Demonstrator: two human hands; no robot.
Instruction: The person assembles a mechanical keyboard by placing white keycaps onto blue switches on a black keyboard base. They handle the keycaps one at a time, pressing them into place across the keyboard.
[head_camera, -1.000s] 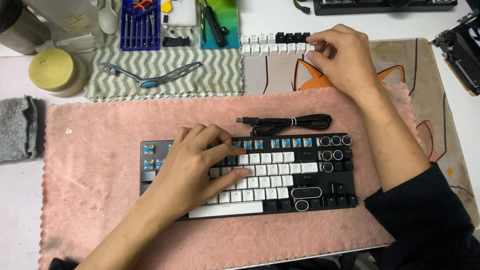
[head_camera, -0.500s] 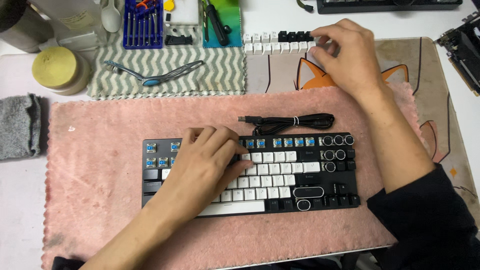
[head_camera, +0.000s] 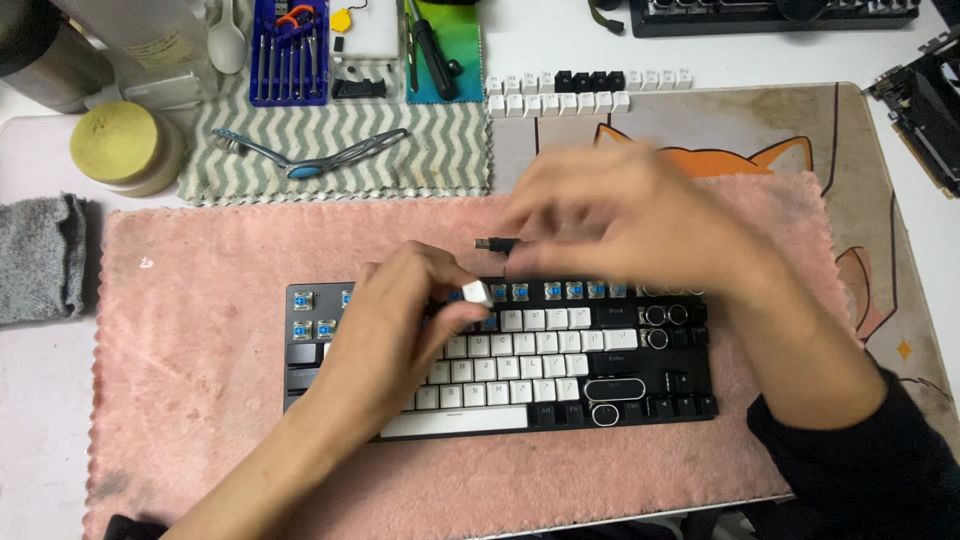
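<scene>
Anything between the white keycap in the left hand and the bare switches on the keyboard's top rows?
Nothing visible. The left hand pinches the white keycap right above the bare blue switches on the keyboard. The blurred right hand hovers above the back edge.

— The right hand (head_camera: 620, 215) is a blur; whether its fingers pinch anything can't be told.

— It covers most of the cable (head_camera: 497, 244) too. And the left hand (head_camera: 400, 330)?

— It hides the keyboard's (head_camera: 640, 385) left-middle keys. At the edges, the second keyboard (head_camera: 770, 12) and the jar (head_camera: 40, 55) are cut off.
</scene>
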